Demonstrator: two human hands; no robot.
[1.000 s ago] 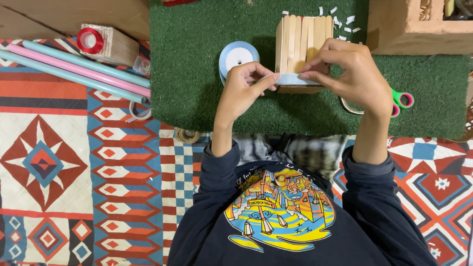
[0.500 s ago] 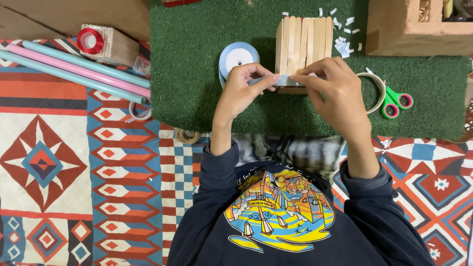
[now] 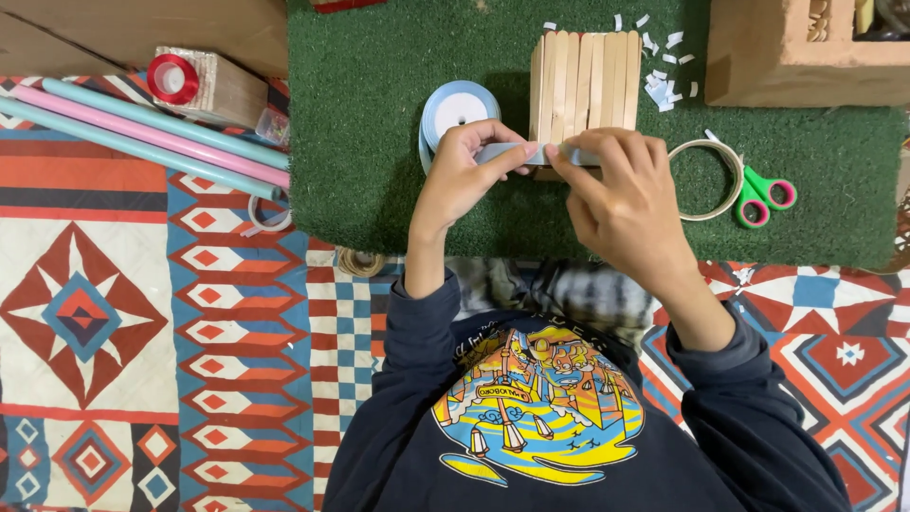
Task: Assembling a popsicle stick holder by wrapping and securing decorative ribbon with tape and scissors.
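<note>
sleeves: showing dark navy, long, cuffed at wrists
chest print: showing yellow, orange, blue cartoon graphic

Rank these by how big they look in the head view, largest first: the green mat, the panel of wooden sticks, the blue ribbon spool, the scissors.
1. Green mat, by far the largest.
2. Panel of wooden sticks, its lower edge hidden by the hands.
3. Blue ribbon spool, partly hidden by the left hand.
4. Scissors; only slightly smaller than the spool, so 3 and 4 are unsure.
</note>
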